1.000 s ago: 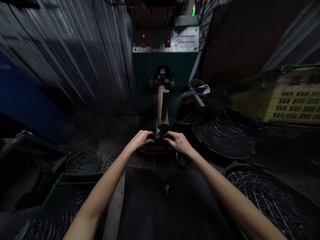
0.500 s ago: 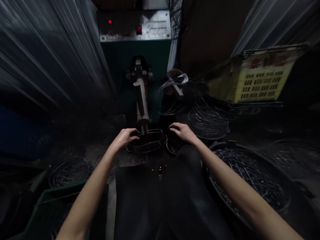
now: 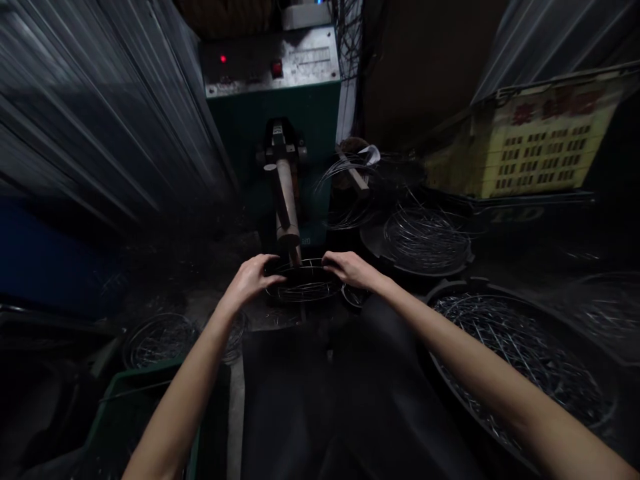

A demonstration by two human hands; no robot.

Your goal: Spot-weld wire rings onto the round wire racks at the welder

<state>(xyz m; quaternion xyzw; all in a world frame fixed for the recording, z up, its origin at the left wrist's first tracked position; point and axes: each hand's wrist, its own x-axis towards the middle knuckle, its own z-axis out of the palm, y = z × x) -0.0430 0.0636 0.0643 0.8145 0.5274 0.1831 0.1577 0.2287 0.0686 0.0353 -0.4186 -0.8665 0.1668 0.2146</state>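
Although the light is poor, an oval wire frame point(image 3: 305, 283) can be made out low in the view at about 12 o'clock, beneath the electrode arm point(image 3: 289, 200) of a green spot-welding machine point(image 3: 270, 120); where the arm's lower tip meets the wire is lost in shadow. The left hand point(image 3: 249, 280) is curved over the frame's left end, and the fingertips of the right hand point(image 3: 353, 270) are laid on its right end. The hands are held apart with the frame between them, but whether it is clamped cannot be told. Bare forearms point(image 3: 185, 393) are extended forward from the lower corners, with the elbows cut off by the picture's edge. A black round tub point(image 3: 440, 297) heaped with wire hoops point(image 3: 520, 367) is placed at 4 o'clock, and further hoops point(image 3: 160, 340) are seen at 8 o'clock, above a green crate point(image 3: 140, 393) cut off by the lower edge. A yellow crate point(image 3: 545, 143) is propped at 2 o'clock, and corrugated metal sheeting point(image 3: 100, 120) is seen at 10 o'clock.
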